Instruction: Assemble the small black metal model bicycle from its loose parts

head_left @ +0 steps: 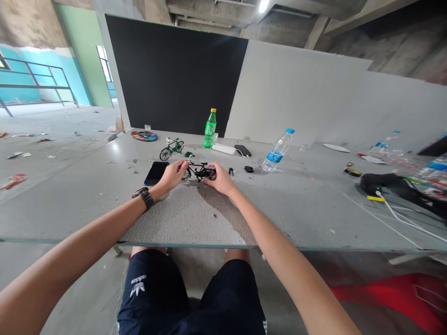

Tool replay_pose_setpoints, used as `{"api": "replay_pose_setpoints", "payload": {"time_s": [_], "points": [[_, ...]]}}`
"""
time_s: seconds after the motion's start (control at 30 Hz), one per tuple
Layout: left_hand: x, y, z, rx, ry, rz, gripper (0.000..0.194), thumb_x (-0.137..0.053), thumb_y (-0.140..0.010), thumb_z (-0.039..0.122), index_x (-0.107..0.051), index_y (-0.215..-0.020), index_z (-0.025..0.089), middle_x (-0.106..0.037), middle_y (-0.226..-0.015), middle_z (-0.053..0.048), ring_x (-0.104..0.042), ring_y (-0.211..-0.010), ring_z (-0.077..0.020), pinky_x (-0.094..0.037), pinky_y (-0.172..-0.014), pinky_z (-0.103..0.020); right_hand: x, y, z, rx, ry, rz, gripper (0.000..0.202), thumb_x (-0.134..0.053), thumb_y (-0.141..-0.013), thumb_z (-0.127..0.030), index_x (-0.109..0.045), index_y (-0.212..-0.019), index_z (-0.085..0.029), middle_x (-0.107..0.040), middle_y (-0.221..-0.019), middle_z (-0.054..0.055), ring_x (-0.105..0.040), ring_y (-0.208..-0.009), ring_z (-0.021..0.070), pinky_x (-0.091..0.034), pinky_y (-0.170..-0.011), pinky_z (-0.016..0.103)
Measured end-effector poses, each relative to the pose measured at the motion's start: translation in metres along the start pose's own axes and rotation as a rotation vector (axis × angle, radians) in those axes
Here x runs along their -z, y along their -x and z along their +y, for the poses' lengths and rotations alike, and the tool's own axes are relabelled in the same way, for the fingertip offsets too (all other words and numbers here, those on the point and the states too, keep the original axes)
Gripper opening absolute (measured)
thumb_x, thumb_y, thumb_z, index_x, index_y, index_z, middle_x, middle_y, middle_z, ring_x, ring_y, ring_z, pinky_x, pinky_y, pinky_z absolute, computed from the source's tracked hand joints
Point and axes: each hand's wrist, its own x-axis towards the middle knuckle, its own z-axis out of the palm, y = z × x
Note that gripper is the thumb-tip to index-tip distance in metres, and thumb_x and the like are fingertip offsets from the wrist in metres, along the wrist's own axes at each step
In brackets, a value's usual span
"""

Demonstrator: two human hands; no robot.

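A small black model bicycle (200, 172) stands upright on the grey table, between my two hands. My left hand (173, 173) has its fingers closed at the front wheel, below the silver handlebar. Around the rear wheel, my right hand (220, 178) grips from the other side. Behind and to the left stands a green model bicycle (172, 148). A dark phone (157, 173) lies flat beside my left hand, partly covered by it. Close to my right hand are a tiny black part (231, 171) and a black lump-like piece (248, 169).
A green soda bottle (210, 129), a white power bank (224, 149) and a dark phone-like slab (243, 150) are behind. A tilted water bottle (278, 150) stands right. A paint palette (144, 136) lies back left. Cables and a black device (380, 184) occupy the right side. The table's front edge (209, 245) is near my legs.
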Motion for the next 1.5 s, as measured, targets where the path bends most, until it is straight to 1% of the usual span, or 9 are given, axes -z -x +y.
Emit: {"api": "replay_pose_setpoints", "payload": {"time_s": [0.13, 0.2, 0.27, 0.4, 0.5, 0.6, 0.87, 1.27, 1.5], "points": [[0.0, -0.001, -0.002, -0.01, -0.014, 0.005, 0.039, -0.037, -0.103, 0.042, -0.062, -0.084, 0.019, -0.059, -0.073, -0.002, -0.048, -0.066, -0.0157, -0.037, -0.063, -0.027, -0.001, 0.002, -0.008, 0.121, 0.162, 0.135, 0.067, -0.084, -0.074, -0.037, -0.049, -0.129, -0.023, -0.058, -0.131, 0.016, -0.056, -0.122, 0.0333, -0.045, -0.102, 0.047], [-0.001, -0.002, -0.003, -0.014, -0.017, 0.002, 0.033, -0.041, -0.101, 0.039, -0.063, -0.086, 0.019, -0.062, -0.076, -0.002, -0.049, -0.067, -0.0155, -0.037, -0.063, -0.027, 0.003, 0.005, -0.019, 0.17, 0.26, 0.237, 0.058, -0.078, -0.081, -0.038, -0.051, -0.129, -0.022, -0.056, -0.132, 0.017, -0.053, -0.124, 0.035, -0.041, -0.106, 0.049], [-0.001, -0.002, -0.003, -0.01, -0.021, 0.004, 0.028, -0.047, -0.098, 0.036, -0.064, -0.085, 0.018, -0.064, -0.077, -0.003, -0.05, -0.067, -0.0154, -0.038, -0.064, -0.027, 0.007, 0.008, -0.031, 0.241, 0.319, 0.269, 0.034, -0.062, -0.093, -0.038, -0.056, -0.123, -0.022, -0.061, -0.124, 0.014, -0.055, -0.119, 0.0317, -0.04, -0.105, 0.045], [-0.002, -0.003, -0.004, -0.003, -0.017, 0.029, 0.027, -0.052, -0.097, 0.035, -0.066, -0.083, 0.017, -0.067, -0.077, -0.004, -0.053, -0.068, -0.0162, -0.039, -0.065, -0.027, 0.007, 0.013, -0.049, 0.225, 0.458, -0.029, 0.022, -0.046, -0.101, -0.035, -0.065, -0.107, -0.025, -0.07, -0.098, 0.007, -0.064, -0.089, 0.0225, -0.047, -0.081, 0.033], [-0.002, -0.003, -0.004, -0.02, -0.022, 0.054, 0.026, -0.054, -0.096, 0.035, -0.068, -0.084, 0.017, -0.07, -0.083, -0.006, -0.058, -0.074, -0.0179, -0.042, -0.069, -0.028, 0.002, 0.014, -0.053, 0.169, 0.62, -0.223, 0.026, -0.047, -0.101, -0.035, -0.069, -0.104, -0.023, -0.072, -0.103, 0.009, -0.066, -0.089, 0.0225, -0.046, -0.072, 0.03], [-0.001, -0.003, -0.004, -0.018, -0.034, 0.064, 0.023, -0.057, -0.095, 0.033, -0.069, -0.085, 0.017, -0.072, -0.086, -0.007, -0.061, -0.077, -0.0188, -0.043, -0.071, -0.029, -0.004, 0.015, -0.053, 0.176, 0.696, -0.302, 0.03, -0.045, -0.102, -0.035, -0.069, -0.114, -0.022, -0.073, -0.108, 0.009, -0.069, -0.093, 0.0242, -0.047, -0.074, 0.031], [-0.001, -0.003, -0.003, -0.02, -0.011, 0.061, 0.025, -0.056, -0.095, 0.034, -0.071, -0.085, 0.017, -0.074, -0.088, -0.007, -0.063, -0.079, -0.0202, -0.045, -0.071, -0.03, -0.016, 0.018, -0.053, 0.204, 0.654, -0.304, 0.034, -0.043, -0.104, -0.029, -0.061, -0.133, -0.024, -0.072, -0.119, 0.009, -0.07, -0.1, 0.0239, -0.05, -0.077, 0.031], [0.001, -0.004, -0.003, -0.045, -0.022, 0.036, 0.024, -0.056, -0.095, 0.03, -0.068, -0.081, 0.016, -0.071, -0.082, -0.006, -0.059, -0.074, -0.0175, -0.042, -0.069, -0.027, -0.024, 0.018, -0.053, 0.187, 0.473, -0.236, 0.037, -0.046, -0.103, -0.026, -0.058, -0.137, -0.019, -0.068, -0.129, 0.011, -0.067, -0.11, 0.0226, -0.05, -0.087, 0.032], [0.0, -0.003, -0.001, -0.036, -0.001, 0.023, 0.027, -0.055, -0.095, 0.035, -0.067, -0.081, 0.017, -0.069, -0.08, -0.005, -0.057, -0.072, -0.0172, -0.04, -0.067, -0.027, -0.016, 0.015, -0.057, 0.207, 0.71, -0.236, 0.034, -0.04, -0.104, -0.024, -0.064, -0.129, -0.022, -0.068, -0.124, 0.011, -0.07, -0.093, 0.0222, -0.049, -0.074, 0.031]]}}
